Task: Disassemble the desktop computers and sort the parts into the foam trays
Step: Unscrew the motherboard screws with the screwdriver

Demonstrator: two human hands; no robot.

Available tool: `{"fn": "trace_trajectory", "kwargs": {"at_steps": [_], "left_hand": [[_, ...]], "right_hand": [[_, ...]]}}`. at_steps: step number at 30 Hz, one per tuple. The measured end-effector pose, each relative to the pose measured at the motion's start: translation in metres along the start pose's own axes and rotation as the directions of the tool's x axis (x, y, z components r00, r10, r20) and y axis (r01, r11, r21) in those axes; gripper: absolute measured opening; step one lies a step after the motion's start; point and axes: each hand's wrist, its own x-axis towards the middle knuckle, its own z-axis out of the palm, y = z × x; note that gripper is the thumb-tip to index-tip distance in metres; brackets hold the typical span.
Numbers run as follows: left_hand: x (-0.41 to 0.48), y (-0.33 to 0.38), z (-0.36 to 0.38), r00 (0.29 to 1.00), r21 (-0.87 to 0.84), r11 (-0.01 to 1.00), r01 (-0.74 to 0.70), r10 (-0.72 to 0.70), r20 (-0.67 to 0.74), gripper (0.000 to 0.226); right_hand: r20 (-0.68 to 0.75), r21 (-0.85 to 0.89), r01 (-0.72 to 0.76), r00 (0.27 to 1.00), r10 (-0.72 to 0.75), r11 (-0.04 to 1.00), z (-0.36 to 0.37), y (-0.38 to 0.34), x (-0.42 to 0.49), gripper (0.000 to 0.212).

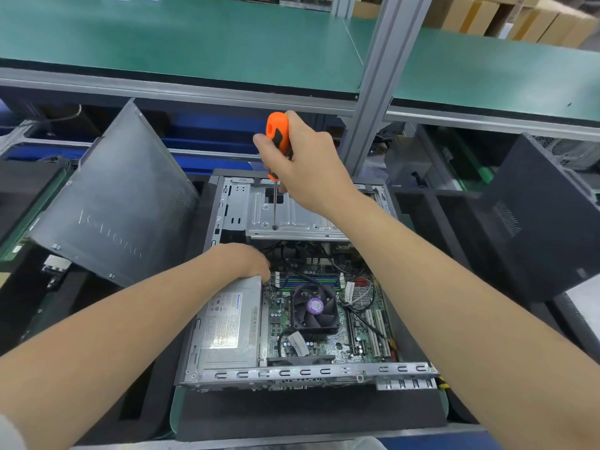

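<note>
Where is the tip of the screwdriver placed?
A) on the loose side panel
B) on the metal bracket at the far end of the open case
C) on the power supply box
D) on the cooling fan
B: the right hand grips the orange screwdriver upright, and its tip meets the metal bracket, beyond the fan.

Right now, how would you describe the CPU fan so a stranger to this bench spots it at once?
Find the open desktop case lying flat mid-bench, under the right hand holding the orange screwdriver. On its green motherboard, just right of the silver power supply, sits a square black fan. It alone has a round purple label on its hub.
</note>
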Motion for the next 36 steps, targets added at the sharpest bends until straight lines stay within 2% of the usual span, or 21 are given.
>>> {"fn": "trace_trajectory", "kwargs": {"at_steps": [4,7,8,9,11,13,15,16,18,19,21,23,25,27,30,33,36], "left_hand": [[-0.010,0.003,-0.001,0.997,0.001,0.999,-0.054,0.054,-0.055,0.055],[-0.028,0.002,-0.008,0.975,-0.057,0.988,-0.141,0.128,-0.181,0.051],[-0.035,0.001,-0.011,0.973,-0.088,0.981,-0.171,0.154,-0.174,0.049],[-0.043,0.001,-0.014,0.973,-0.136,0.970,-0.203,0.184,-0.141,0.048],[-0.064,-0.003,-0.024,0.962,-0.346,0.900,-0.264,0.271,-0.029,0.044],[-0.085,-0.016,-0.039,0.935,-0.523,0.787,-0.328,0.351,-0.057,0.034],[-0.105,-0.031,-0.057,0.921,-0.527,0.755,-0.390,0.306,-0.243,0.024],[-0.113,-0.038,-0.066,0.896,-0.462,0.792,-0.400,0.230,-0.381,0.024],[-0.120,-0.046,-0.076,0.763,-0.347,0.835,-0.427,0.128,-0.633,0.033],[-0.120,-0.044,-0.077,0.708,-0.346,0.792,-0.504,0.148,-0.691,0.038],[-0.113,-0.035,-0.071,0.638,-0.432,0.569,-0.700,0.226,-0.736,0.029],[-0.100,-0.026,-0.060,0.586,-0.485,0.382,-0.787,0.214,-0.782,0.015],[-0.089,-0.021,-0.051,0.548,-0.473,0.359,-0.805,0.141,-0.825,0.016],[-0.080,-0.017,-0.047,0.542,-0.483,0.358,-0.799,0.082,-0.836,0.017],[-0.075,-0.013,-0.047,0.552,-0.505,0.351,-0.789,0.042,-0.833,0.020],[-0.071,-0.014,-0.047,0.550,-0.509,0.332,-0.794,0.034,-0.835,0.021],[-0.068,-0.016,-0.045,0.544,-0.513,0.286,-0.809,0.035,-0.838,0.023]], "right_hand": [[0.176,0.008,-0.012,0.984,0.010,1.000,-0.017,-0.003,0.008,0.034],[0.239,0.021,-0.031,0.971,0.025,0.999,-0.027,-0.002,0.013,0.031],[0.249,0.018,-0.018,0.968,0.013,1.000,-0.030,-0.002,0.014,0.028],[0.260,0.021,0.006,0.965,-0.011,1.000,-0.032,-0.002,0.015,0.025],[0.293,0.011,0.062,0.954,-0.063,0.998,-0.037,-0.002,0.017,0.024],[0.348,-0.016,0.080,0.935,-0.070,0.997,-0.041,-0.005,0.020,0.021],[0.378,-0.031,0.058,0.925,-0.042,0.998,-0.041,-0.010,0.024,0.016],[0.379,-0.032,0.041,0.925,-0.026,0.999,-0.040,-0.013,0.025,0.015],[0.377,-0.050,0.027,0.926,-0.006,0.998,-0.036,-0.020,0.029,0.013],[0.367,-0.092,0.044,0.930,-0.007,0.995,-0.034,-0.022,0.030,0.012],[0.342,-0.200,0.081,0.940,-0.008,0.976,-0.033,-0.025,0.033,0.011],[0.328,-0.257,0.086,0.945,0.004,0.963,-0.034,-0.028,0.033,0.012],[0.315,-0.359,0.122,0.949,-0.003,0.925,-0.035,-0.032,0.033,0.018],[0.262,-0.485,0.134,0.965,-0.003,0.864,-0.034,-0.036,0.035,0.035],[0.170,-0.627,0.050,0.983,0.074,0.777,-0.029,-0.046,0.042,0.054],[0.239,-0.627,0.033,0.959,0.151,0.778,-0.023,-0.048,0.051,0.050],[0.322,-0.612,0.082,0.934,0.154,0.786,-0.024,-0.044,0.054,0.045]]}}
